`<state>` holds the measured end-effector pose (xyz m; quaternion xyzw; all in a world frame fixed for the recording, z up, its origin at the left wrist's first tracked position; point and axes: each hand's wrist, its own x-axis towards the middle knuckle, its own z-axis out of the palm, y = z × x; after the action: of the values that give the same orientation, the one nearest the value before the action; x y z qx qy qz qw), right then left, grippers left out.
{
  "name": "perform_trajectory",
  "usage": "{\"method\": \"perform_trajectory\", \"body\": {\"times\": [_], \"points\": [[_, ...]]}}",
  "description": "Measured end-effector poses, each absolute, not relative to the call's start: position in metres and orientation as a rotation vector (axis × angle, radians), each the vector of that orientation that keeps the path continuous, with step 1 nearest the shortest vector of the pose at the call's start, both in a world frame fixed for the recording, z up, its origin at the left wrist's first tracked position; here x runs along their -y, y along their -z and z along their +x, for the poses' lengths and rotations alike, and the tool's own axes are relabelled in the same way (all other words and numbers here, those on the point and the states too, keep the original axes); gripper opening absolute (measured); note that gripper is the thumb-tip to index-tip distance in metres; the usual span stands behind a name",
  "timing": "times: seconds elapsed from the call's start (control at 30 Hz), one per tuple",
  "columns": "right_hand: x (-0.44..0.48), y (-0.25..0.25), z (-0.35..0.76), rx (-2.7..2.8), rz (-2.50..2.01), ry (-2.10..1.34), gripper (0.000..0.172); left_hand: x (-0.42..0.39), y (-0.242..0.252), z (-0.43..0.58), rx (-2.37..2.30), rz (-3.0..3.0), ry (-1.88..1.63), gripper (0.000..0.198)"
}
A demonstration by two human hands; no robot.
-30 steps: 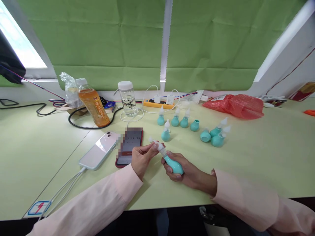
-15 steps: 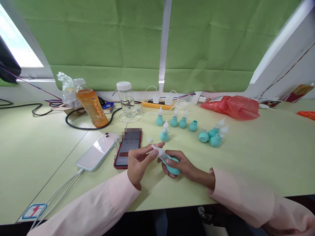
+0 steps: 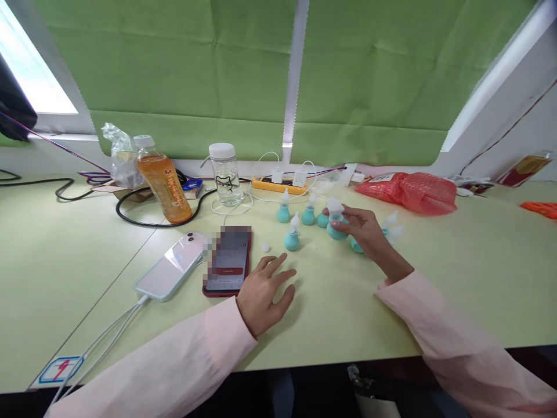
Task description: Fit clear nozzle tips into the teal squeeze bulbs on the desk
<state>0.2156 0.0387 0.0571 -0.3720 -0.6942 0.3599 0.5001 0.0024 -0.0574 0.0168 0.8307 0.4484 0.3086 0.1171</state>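
My right hand [image 3: 359, 228] grips a nasal aspirator [image 3: 336, 226] with a teal bulb and a clear nozzle, held upright among the others at the middle right. My left hand [image 3: 266, 293] is empty, fingers spread just above the table beside the dark-red-cased phone [image 3: 226, 261]. Beyond its fingertips stands one teal aspirator [image 3: 292, 237], with a small white cap-like piece [image 3: 266, 247] lying to its left. Farther back are two more upright aspirators [image 3: 283, 210] and a partly covered teal bulb [image 3: 322, 219]. Behind my right hand, a teal bulb [image 3: 357, 244] and clear nozzles [image 3: 395, 233] show only in part.
At the back are a tilted orange drink bottle [image 3: 165, 188], a clear water bottle [image 3: 226, 183], a yellow power strip [image 3: 279, 186] with chargers, and a red plastic bag [image 3: 409, 191]. A pale phone [image 3: 172, 268] with white cables lies left. The table's edge runs along the front.
My right hand has carried the aspirator away from my left hand, back and to the right, turning it upright. My left hand has let go of its nozzle and lowered with fingers spread.
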Motion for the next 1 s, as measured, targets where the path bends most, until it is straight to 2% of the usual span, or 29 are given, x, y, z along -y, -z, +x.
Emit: {"method": "perform_trajectory", "body": {"times": [0.17,0.4,0.5,0.6,0.67,0.8,0.9,1.0], "points": [[-0.059,-0.034,0.218,1.764,-1.22,-0.347,0.033,0.054,0.0,0.003,-1.491,2.728,-0.626,0.04],[-0.07,-0.018,0.223,1.848,-1.427,-0.258,0.028,0.052,0.006,0.002,-1.598,2.729,-0.458,0.052],[-0.071,-0.019,0.224,1.833,-1.476,-0.218,0.037,0.053,0.007,0.002,-1.598,2.718,-0.403,0.051],[-0.064,-0.021,0.22,1.785,-1.44,0.068,0.049,0.053,0.008,0.003,-1.598,2.712,-0.374,0.051],[-0.056,-0.019,0.213,1.795,-1.25,0.339,0.042,0.054,0.007,0.003,-1.591,2.716,-0.376,0.05],[-0.041,-0.009,0.195,2.002,-0.864,0.637,0.014,0.055,0.007,0.003,-1.568,2.733,-0.396,0.048],[-0.042,-0.002,0.191,2.093,-0.916,0.629,0.015,0.055,0.007,0.004,-1.575,2.73,-0.412,0.047],[-0.052,0.0,0.197,2.095,-1.02,0.44,0.022,0.055,0.007,0.004,-1.567,2.734,-0.416,0.047]]}}
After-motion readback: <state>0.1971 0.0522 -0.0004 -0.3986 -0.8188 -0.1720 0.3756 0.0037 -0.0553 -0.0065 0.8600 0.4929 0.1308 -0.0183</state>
